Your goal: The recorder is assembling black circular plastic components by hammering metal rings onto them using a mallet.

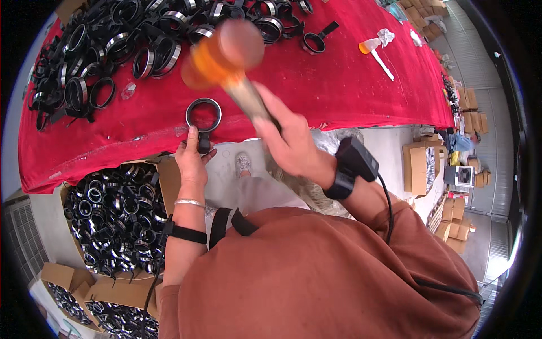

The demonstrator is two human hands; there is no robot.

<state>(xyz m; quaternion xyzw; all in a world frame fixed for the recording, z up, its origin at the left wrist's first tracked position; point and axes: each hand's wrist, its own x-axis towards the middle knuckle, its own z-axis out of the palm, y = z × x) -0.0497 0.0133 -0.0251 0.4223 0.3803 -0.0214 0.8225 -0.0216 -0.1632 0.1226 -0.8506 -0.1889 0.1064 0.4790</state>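
You wear a rust-brown top (pixel 316 271), pale trousers (pixel 265 194) and a greyish shoe (pixel 243 163). A silver bangle (pixel 189 202) and a black strap (pixel 189 234) circle your left forearm (pixel 183 218); a black band (pixel 340 186) on your right wrist carries a boxy black module (pixel 357 159), its thin black cable (pixel 389 206) running to the sleeve (pixel 429 243).

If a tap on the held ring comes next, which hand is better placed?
Probably the right hand: it grips the mallet, raised above the red cloth, while the left hand holds the ring by its black stem.
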